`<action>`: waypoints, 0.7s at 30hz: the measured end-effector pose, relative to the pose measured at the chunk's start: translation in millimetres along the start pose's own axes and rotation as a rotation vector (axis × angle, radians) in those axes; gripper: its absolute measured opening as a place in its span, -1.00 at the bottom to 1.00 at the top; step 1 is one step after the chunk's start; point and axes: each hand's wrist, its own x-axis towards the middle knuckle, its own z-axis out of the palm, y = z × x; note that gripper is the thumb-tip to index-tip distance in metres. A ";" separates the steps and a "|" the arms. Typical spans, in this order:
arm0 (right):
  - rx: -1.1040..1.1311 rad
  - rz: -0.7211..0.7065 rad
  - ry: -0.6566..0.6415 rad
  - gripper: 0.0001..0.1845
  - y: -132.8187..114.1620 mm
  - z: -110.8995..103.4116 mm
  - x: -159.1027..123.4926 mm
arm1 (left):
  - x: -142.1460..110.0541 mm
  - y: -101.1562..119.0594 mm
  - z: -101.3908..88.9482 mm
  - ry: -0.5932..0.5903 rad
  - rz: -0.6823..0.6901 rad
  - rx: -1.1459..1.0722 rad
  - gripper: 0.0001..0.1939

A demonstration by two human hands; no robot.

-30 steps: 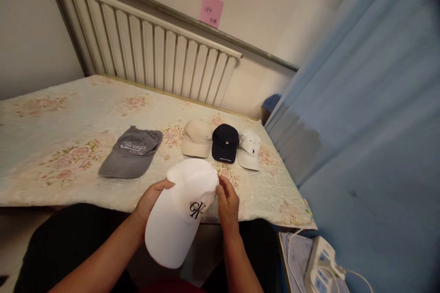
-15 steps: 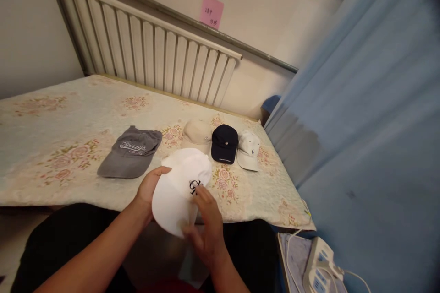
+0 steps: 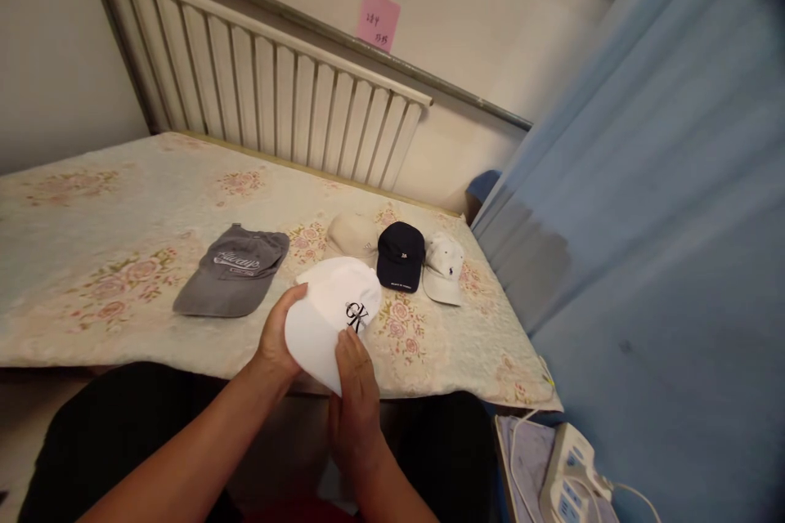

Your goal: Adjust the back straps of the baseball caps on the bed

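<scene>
A white baseball cap (image 3: 328, 294) with a black monogram is held up over the front edge of the bed. My left hand (image 3: 280, 335) grips its left side, thumb on top and the other fingers hidden beneath. On the brim's right edge, my right hand (image 3: 356, 396) is closed with its fingers over the top; its thumb is below the brim. Behind the white cap lies a beige cap (image 3: 352, 234), partly covered by it. A black cap (image 3: 401, 256) and an off-white cap (image 3: 444, 268) sit to the right. The grey cap (image 3: 236, 271) with white lettering lies to the left.
A flowered quilted cover (image 3: 153, 196) spreads over the bed. Behind it a radiator (image 3: 275, 90) runs along the wall below a pink note (image 3: 378, 20). On the right hang a blue curtain (image 3: 643, 221) and, lower down, a power strip (image 3: 570, 474) with cables.
The white cap has moved slightly up and right, and its monogram is now uncovered. My right hand has closed on the brim's edge, while the other caps stay where they were.
</scene>
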 end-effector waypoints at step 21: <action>0.008 0.151 0.046 -0.37 -29.6 -13.0 20.5 | -9.8 -39.2 -43.6 -0.483 0.028 0.338 -0.36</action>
